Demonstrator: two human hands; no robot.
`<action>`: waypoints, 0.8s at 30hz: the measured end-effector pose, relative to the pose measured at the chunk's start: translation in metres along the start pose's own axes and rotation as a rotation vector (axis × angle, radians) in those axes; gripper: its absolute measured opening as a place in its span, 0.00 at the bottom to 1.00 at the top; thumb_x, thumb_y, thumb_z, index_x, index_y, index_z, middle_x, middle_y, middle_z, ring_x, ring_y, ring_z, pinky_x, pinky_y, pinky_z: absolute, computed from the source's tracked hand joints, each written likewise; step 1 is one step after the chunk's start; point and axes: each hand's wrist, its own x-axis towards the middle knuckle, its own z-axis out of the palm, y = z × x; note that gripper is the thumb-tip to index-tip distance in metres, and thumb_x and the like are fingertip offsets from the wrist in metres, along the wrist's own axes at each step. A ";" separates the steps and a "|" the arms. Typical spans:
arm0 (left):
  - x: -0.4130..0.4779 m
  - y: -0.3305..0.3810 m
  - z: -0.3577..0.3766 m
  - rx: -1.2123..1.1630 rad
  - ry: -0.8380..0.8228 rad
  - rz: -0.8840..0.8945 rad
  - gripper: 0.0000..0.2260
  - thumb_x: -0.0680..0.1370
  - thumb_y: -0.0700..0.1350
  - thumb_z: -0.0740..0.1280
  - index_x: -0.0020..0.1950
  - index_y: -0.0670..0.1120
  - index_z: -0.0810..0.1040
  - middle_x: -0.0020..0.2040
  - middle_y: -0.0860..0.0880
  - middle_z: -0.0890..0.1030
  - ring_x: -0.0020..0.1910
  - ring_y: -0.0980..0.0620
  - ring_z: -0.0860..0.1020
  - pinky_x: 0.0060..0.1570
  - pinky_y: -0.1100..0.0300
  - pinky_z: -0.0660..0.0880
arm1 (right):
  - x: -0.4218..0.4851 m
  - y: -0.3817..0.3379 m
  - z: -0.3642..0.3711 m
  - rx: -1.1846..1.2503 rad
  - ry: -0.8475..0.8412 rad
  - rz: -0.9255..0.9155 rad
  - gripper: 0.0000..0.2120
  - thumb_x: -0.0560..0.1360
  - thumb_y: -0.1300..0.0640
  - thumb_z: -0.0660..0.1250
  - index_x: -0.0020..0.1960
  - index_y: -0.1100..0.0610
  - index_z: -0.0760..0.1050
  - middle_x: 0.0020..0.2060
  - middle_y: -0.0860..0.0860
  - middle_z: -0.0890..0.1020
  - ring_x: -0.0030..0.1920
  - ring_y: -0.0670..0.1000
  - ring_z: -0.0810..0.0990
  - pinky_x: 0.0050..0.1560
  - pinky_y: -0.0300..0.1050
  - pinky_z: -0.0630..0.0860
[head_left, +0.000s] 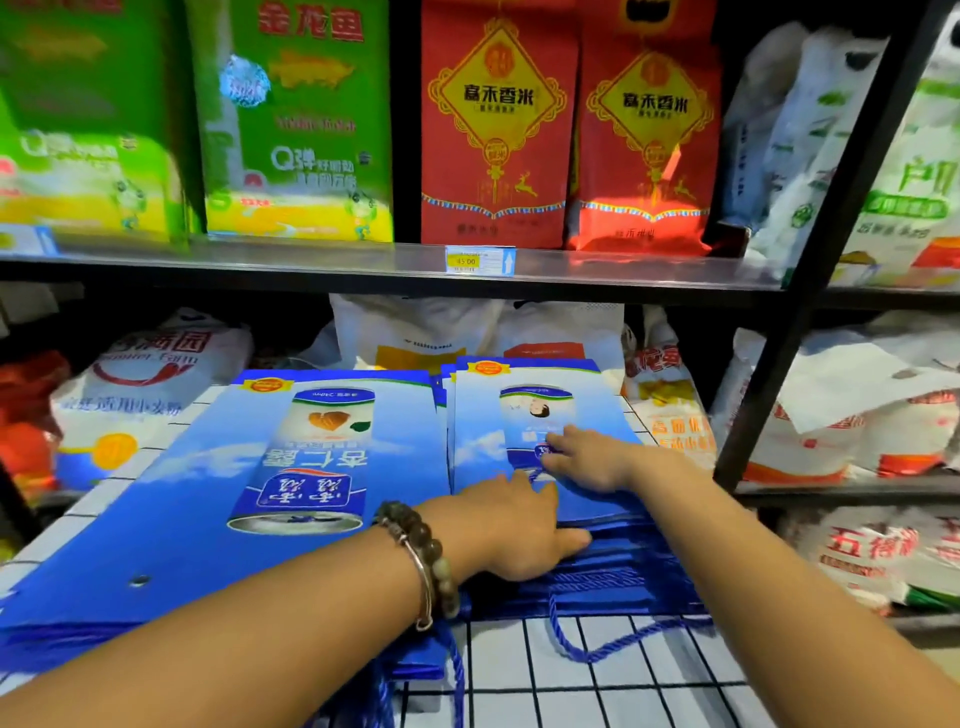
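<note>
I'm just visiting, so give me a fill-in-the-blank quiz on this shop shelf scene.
The left hand and right hand rest on the blue bag stack on the ___ side.
The bead bracelet circles the ___ wrist.
The rice bags above the price tag are coloured ___.
Missing words: right; left; red.

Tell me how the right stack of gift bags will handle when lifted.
This stack of gift bags looks glossy, so layers probably slide apart. Folded flat, they likely bend. The rope handles may snag the wire shelf.
</note>
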 end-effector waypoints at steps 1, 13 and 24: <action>0.000 -0.002 0.000 0.001 -0.016 0.001 0.32 0.78 0.64 0.48 0.74 0.44 0.53 0.76 0.41 0.51 0.73 0.40 0.56 0.67 0.50 0.59 | 0.008 -0.001 0.009 -0.045 -0.030 0.013 0.28 0.80 0.42 0.47 0.76 0.53 0.47 0.76 0.54 0.49 0.75 0.58 0.50 0.72 0.58 0.51; -0.010 -0.005 -0.004 -0.029 -0.095 0.044 0.36 0.78 0.60 0.55 0.76 0.44 0.42 0.76 0.40 0.44 0.74 0.41 0.53 0.69 0.52 0.57 | 0.006 -0.008 0.027 -0.096 0.005 0.047 0.32 0.79 0.39 0.44 0.75 0.52 0.35 0.75 0.54 0.36 0.75 0.54 0.37 0.72 0.60 0.40; -0.157 -0.086 0.010 -0.019 0.331 -0.143 0.45 0.58 0.77 0.33 0.73 0.63 0.48 0.75 0.61 0.49 0.74 0.60 0.49 0.72 0.58 0.47 | -0.079 -0.071 -0.005 0.157 0.677 -0.385 0.08 0.76 0.51 0.62 0.43 0.50 0.79 0.41 0.46 0.81 0.46 0.50 0.78 0.48 0.48 0.73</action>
